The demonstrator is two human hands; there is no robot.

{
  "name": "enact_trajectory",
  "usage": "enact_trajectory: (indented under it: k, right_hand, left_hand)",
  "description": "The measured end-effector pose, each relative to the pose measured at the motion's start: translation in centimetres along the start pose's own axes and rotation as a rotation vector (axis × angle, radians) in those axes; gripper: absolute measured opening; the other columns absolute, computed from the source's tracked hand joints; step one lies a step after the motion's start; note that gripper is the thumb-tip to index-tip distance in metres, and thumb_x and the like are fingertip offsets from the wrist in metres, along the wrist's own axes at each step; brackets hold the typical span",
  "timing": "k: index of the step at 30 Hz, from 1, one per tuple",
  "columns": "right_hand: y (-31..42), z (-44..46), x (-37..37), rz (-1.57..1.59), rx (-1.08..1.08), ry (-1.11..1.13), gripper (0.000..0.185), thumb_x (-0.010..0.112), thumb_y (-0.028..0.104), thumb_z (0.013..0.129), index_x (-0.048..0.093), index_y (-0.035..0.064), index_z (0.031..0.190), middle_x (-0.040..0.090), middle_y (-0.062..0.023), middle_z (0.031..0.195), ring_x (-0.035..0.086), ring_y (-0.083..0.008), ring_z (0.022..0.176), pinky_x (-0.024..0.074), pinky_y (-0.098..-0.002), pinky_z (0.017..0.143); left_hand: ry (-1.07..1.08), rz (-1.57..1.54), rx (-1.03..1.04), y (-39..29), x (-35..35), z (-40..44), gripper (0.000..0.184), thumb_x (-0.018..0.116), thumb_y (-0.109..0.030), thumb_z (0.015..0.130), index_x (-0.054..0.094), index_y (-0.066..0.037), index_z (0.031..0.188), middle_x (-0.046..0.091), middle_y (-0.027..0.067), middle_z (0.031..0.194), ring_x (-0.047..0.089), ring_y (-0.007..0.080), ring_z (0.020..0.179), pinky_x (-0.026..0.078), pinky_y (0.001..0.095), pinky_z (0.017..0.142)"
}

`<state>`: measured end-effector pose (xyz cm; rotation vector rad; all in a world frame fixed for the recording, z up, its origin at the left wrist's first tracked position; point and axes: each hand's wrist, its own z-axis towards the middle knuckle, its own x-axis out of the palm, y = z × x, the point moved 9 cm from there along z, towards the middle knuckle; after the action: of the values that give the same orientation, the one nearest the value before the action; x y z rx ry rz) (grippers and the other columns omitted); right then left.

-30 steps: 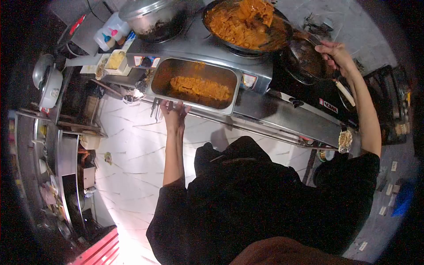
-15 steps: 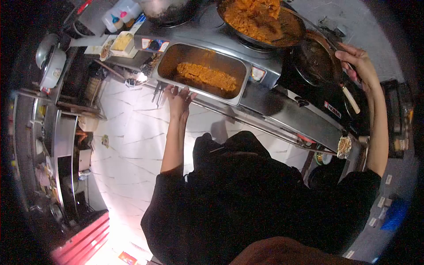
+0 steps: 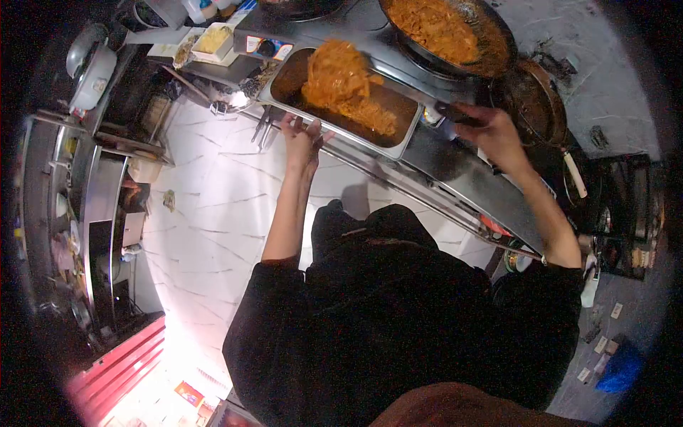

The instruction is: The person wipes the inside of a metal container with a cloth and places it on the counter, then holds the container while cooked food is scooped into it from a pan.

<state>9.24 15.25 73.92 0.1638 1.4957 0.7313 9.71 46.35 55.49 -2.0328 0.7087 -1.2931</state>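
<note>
A deep rectangular steel food pan (image 3: 393,151) stands along the front of the stove, with orange saucy food (image 3: 377,119) inside. My left hand (image 3: 302,142) grips its near rim toward the left, fingers curled at the edge. My right hand (image 3: 494,135) is closed around the dark handle end of a long-handled cooking utensil, right of the pan. On the utensil's head rides a large heap of orange food (image 3: 338,71), over the pan's left half; the heap hides the head, so its kind is unclear. Behind, a wok (image 3: 501,53) holds more of this food.
A second dark pan (image 3: 530,103) lies right of the wok, near a pale-handled utensil (image 3: 573,174). A white container of yellow food (image 3: 213,41) sits at the left. Below the stove edge is a white tiled floor (image 3: 213,235). Shelving (image 3: 107,249) lines the left side.
My right hand has swung left and nearer from beside the dark pan, carrying the heaped utensil from the wok to over the food pan. My left hand stays at the rim.
</note>
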Motion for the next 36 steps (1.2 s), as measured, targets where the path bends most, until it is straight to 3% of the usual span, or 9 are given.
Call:
enact_trajectory:
  k: [2, 5, 11, 17, 20, 21, 27, 30, 36]
  right_hand:
    - [2.4, 0.5, 2.9, -0.553, -0.169, 0.009, 0.045, 0.065, 0.01, 0.069, 0.057, 0.0116, 0.114, 0.06, -0.0068, 0.073, 0.06, -0.0195, 0.062, 0.0483, -0.0314, 0.052]
    - [5.5, 0.4, 4.5, -0.857, -0.355, -0.114, 0.053, 0.062, 0.008, 0.063, 0.055, 0.0188, 0.115, 0.059, -0.008, 0.082, 0.061, -0.0237, 0.067, 0.0497, -0.0334, 0.054]
    - [8.7, 0.2, 0.2, -0.855, -0.247, -0.066, 0.06, 0.06, 0.006, 0.061, 0.052, 0.0182, 0.119, 0.057, -0.0063, 0.083, 0.061, -0.0222, 0.07, 0.0494, -0.0316, 0.052]
    - [6.1, 1.6, 7.3, -0.853, -0.371, 0.037, 0.059, 0.058, 0.005, 0.063, 0.05, 0.0158, 0.121, 0.059, -0.0105, 0.096, 0.062, -0.0232, 0.074, 0.05, -0.0351, 0.057]
    - [4.1, 4.4, 8.8, -0.836, -0.255, 0.095, 0.057, 0.056, 0.008, 0.066, 0.049, 0.0149, 0.122, 0.059, -0.0126, 0.102, 0.062, -0.0243, 0.078, 0.0501, -0.0362, 0.059]
    - [5.6, 4.9, 7.6, -0.833, -0.168, 0.171, 0.058, 0.055, 0.01, 0.068, 0.046, 0.0152, 0.125, 0.058, -0.0133, 0.106, 0.062, -0.025, 0.078, 0.0502, -0.0358, 0.059]
    - [7.7, 3.4, 4.9, -0.858, -0.217, 0.155, 0.065, 0.057, 0.009, 0.065, 0.041, 0.0158, 0.128, 0.059, -0.0124, 0.102, 0.062, -0.0252, 0.078, 0.05, -0.0352, 0.063]
    - [4.8, 1.4, 6.0, -0.839, -0.194, 0.336, 0.063, 0.059, 0.009, 0.063, 0.046, 0.0166, 0.124, 0.06, -0.0096, 0.098, 0.062, -0.0246, 0.079, 0.05, -0.0348, 0.062]
    - [6.7, -0.6, -0.5, -0.933, -0.127, 0.317, 0.052, 0.059, 0.009, 0.064, 0.054, 0.0153, 0.115, 0.06, -0.0074, 0.097, 0.062, -0.0236, 0.074, 0.0506, -0.0343, 0.056]
  left_hand:
    - [-0.02, 0.023, 0.003, 0.0, 0.0, 0.1, 0.054, 0.044, 0.012, 0.078, 0.022, -0.016, 0.119, 0.023, 0.0119, 0.128, 0.048, 0.0212, 0.09, 0.055, 0.0446, 0.071]
    - [0.0, 0.032, 0.009, 0.1, -0.2, 0.4, 0.053, 0.04, 0.013, 0.079, 0.022, -0.016, 0.12, 0.023, 0.0117, 0.128, 0.048, 0.0219, 0.092, 0.055, 0.0443, 0.071]
    - [-0.001, 0.012, 0.005, 0.3, -0.3, 0.5, 0.05, 0.035, 0.013, 0.08, 0.022, -0.015, 0.12, 0.022, 0.0109, 0.127, 0.047, 0.0231, 0.095, 0.055, 0.0433, 0.07]
    - [-0.012, 0.044, 0.018, 0.0, -0.1, 0.2, 0.053, 0.04, 0.013, 0.079, 0.021, -0.014, 0.121, 0.022, 0.0114, 0.127, 0.046, 0.0248, 0.099, 0.055, 0.0416, 0.07]
    - [0.009, 0.05, 0.033, 0.3, -0.4, 0.7, 0.055, 0.045, 0.012, 0.079, 0.021, -0.014, 0.122, 0.023, 0.0115, 0.127, 0.045, 0.0259, 0.101, 0.055, 0.0413, 0.07]
    - [0.015, 0.051, 0.043, 0.3, -0.3, 1.0, 0.056, 0.045, 0.012, 0.079, 0.021, -0.014, 0.122, 0.024, 0.0111, 0.125, 0.046, 0.0253, 0.1, 0.055, 0.0414, 0.07]
    - [0.012, -0.005, 0.039, 0.2, -0.2, 0.4, 0.053, 0.047, 0.011, 0.078, 0.024, -0.016, 0.116, 0.031, 0.008, 0.112, 0.047, 0.0191, 0.083, 0.054, 0.0428, 0.069]
    - [0.018, 0.007, 0.034, 0.3, -0.2, 0.5, 0.051, 0.048, 0.011, 0.078, 0.025, -0.016, 0.114, 0.032, 0.0083, 0.112, 0.048, 0.0193, 0.082, 0.054, 0.0439, 0.069]
    - [0.001, -0.012, 0.018, 0.2, -0.2, 0.5, 0.051, 0.048, 0.011, 0.078, 0.024, -0.016, 0.114, 0.03, 0.0085, 0.115, 0.048, 0.019, 0.083, 0.053, 0.0448, 0.071]
